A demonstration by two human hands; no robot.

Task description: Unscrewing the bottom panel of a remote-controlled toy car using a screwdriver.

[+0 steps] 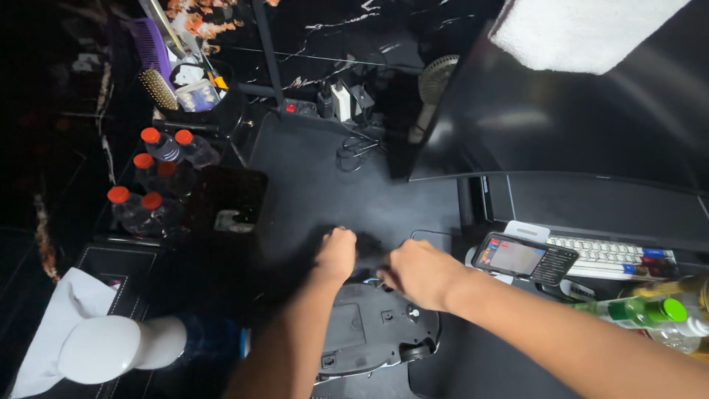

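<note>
Two bare hands meet over a dark desk (310, 185). The left hand (336, 255) is curled shut on a black cloth (369, 247). The right hand (421, 273) is closed on the same cloth, just beside the left one. The cloth sits bunched between the two hands, right above a black flat device (369, 329) that lies upside down with small wheels showing. A phone (524, 258) with a lit screen leans near a white keyboard (613, 255) on the right. Bottles with red caps (151, 177) stand at the left. A green-capped bottle (642, 310) lies at the right edge. A big dark monitor (561, 118) stands behind.
</note>
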